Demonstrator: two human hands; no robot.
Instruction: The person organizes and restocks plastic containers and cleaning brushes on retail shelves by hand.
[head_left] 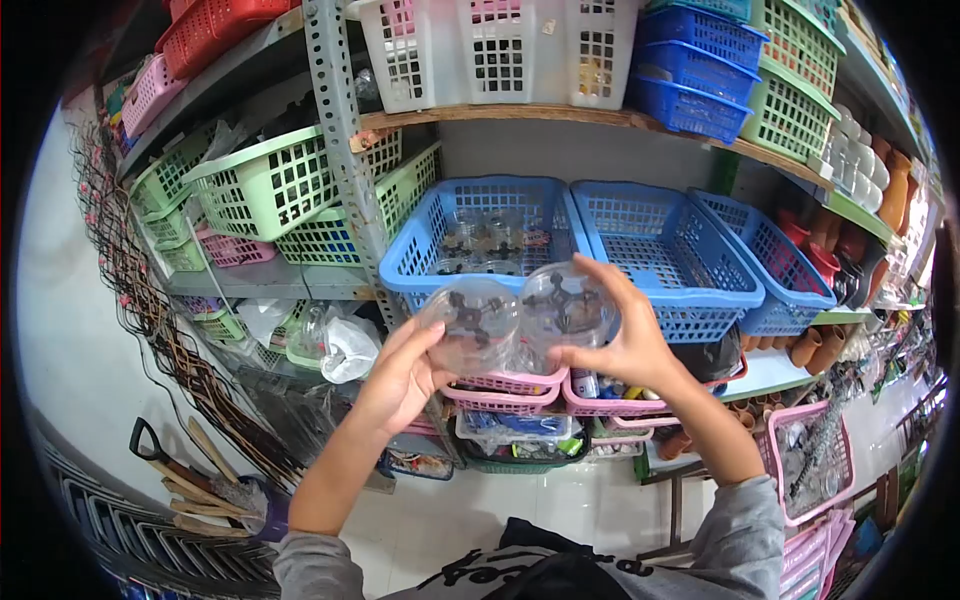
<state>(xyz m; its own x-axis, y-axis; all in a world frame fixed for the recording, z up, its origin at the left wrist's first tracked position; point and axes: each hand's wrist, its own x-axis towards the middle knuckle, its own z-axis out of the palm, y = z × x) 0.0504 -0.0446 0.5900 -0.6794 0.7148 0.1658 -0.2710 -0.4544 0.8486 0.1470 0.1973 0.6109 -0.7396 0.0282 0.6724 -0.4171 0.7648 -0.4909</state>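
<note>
Two clear round plastic tubs are held up side by side in front of the shelf, each with a dark branching shape inside. My left hand [400, 375] grips the left tub [472, 325] by its outer side. Around the right tub [570, 308], my right hand [635, 335] has its thumb below and its fingers at the upper edge. Just behind them stands a blue basket [402, 268] with several similar clear tubs [485, 235] grouped inside, its front rim partly hidden by the held tubs.
Two more blue baskets [665, 298] stand to the right on the same shelf. Pink baskets [510, 400] sit below, light green baskets [265, 185] at the left behind a perforated metal post [340, 120]. White and blue baskets [690, 105] fill the shelf above.
</note>
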